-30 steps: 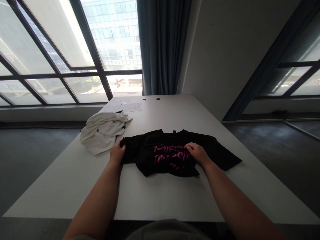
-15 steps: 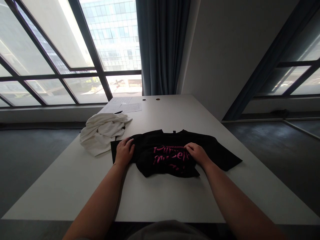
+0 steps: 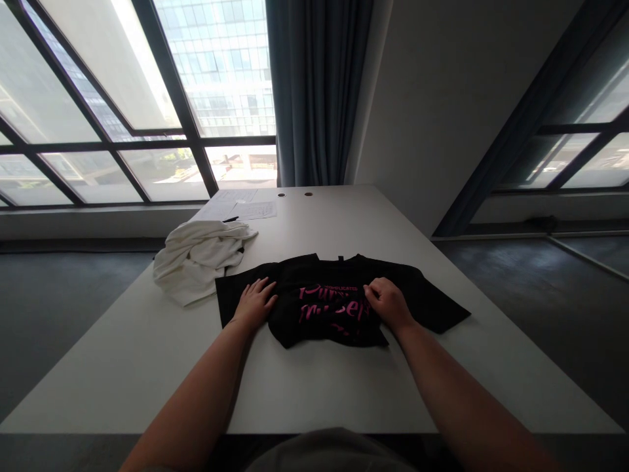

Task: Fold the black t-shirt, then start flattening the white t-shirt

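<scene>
Where left hand (image 3: pixel 254 303) rests, black shirt (image 3: pixel 289 313), tabletop (image 3: pixel 329 393)

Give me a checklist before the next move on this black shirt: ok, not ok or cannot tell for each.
1. Left hand on the sleeve of the black shirt, fingers extended: ok.
2. Right hand at the pink print, fingers curled: ok.
3. Right hand firmly gripping fabric: cannot tell.
4. Black shirt lying smooth: not ok; creases break up the pink print and the near edge is wavy.
5. White cloth apart from the sleeve: cannot tell; they lie close together.
6. Pen and papers away from the black shirt: ok, beyond the white cloth.
</scene>
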Demonstrator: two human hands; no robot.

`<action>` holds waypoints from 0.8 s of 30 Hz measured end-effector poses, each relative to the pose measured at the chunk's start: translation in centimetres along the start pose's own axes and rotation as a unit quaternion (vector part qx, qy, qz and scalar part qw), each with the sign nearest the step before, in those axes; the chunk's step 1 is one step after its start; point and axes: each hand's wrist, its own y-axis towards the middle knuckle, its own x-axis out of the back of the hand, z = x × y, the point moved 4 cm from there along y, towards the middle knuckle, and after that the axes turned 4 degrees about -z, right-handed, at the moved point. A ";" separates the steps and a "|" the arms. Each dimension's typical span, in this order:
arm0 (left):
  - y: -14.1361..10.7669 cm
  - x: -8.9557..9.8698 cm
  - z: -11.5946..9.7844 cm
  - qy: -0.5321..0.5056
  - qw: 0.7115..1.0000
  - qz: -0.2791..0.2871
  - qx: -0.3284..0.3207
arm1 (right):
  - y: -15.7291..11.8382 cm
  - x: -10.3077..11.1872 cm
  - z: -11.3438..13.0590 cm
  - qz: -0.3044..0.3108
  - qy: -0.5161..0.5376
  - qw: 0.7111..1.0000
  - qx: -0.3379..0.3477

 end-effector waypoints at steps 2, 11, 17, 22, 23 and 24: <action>0.0 0.0 -0.1 0.006 1.000 0.003 0.000 | -0.5 0.7 0.1 -0.021 -0.007 1.000 0.006; -0.1 0.1 0.1 -0.001 1.000 0.002 0.001 | -6.7 3.6 -8.6 0.013 -0.105 0.982 -0.157; 0.0 0.2 0.0 -0.007 1.000 0.004 0.002 | -9.1 6.8 -9.4 0.058 -0.246 0.930 -0.266; 0.0 0.1 0.1 -0.011 1.000 0.004 0.003 | -9.3 9.1 -11.2 0.060 -0.279 0.851 -0.441; 0.0 0.1 0.1 -0.012 1.000 0.002 0.002 | -9.3 9.3 -11.9 0.062 -0.275 0.845 -0.455; 0.0 0.1 0.1 -0.012 1.000 0.002 0.002 | -9.4 9.5 -12.6 0.062 -0.273 0.842 -0.461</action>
